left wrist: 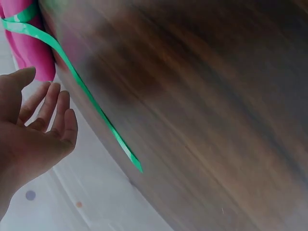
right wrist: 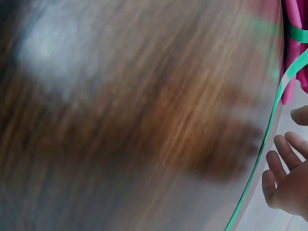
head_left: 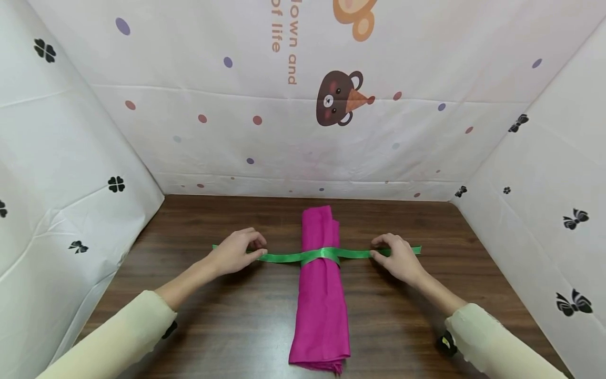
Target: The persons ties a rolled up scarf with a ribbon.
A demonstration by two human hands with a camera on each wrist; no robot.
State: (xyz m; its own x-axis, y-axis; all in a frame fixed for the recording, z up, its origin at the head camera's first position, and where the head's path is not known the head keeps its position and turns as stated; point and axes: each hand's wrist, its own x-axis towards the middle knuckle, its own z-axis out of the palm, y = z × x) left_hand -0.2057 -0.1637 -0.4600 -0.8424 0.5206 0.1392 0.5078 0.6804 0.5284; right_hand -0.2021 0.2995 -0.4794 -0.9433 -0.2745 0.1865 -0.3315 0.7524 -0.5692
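Observation:
A rolled magenta cloth (head_left: 322, 310) lies lengthwise on the brown wooden table, with a green ribbon (head_left: 284, 258) wrapped and crossed around its upper half. The ribbon's two tails stretch out to the left and right. Over the left tail is my left hand (head_left: 234, 251), thumb and fingers parted; in the left wrist view the ribbon (left wrist: 91, 98) runs past the fingertips. My right hand (head_left: 397, 258) is above the right tail, its thumb (right wrist: 299, 115) apart from the fingers in the right wrist view. Neither hand grips the ribbon.
The wooden table (head_left: 227, 316) is bordered by white patterned sheets at the back (head_left: 265, 142), left (head_left: 71, 210) and right (head_left: 535, 221). Pale sleeves (head_left: 118, 331) cover both forearms, and a dark device (head_left: 446, 343) shows under the right one.

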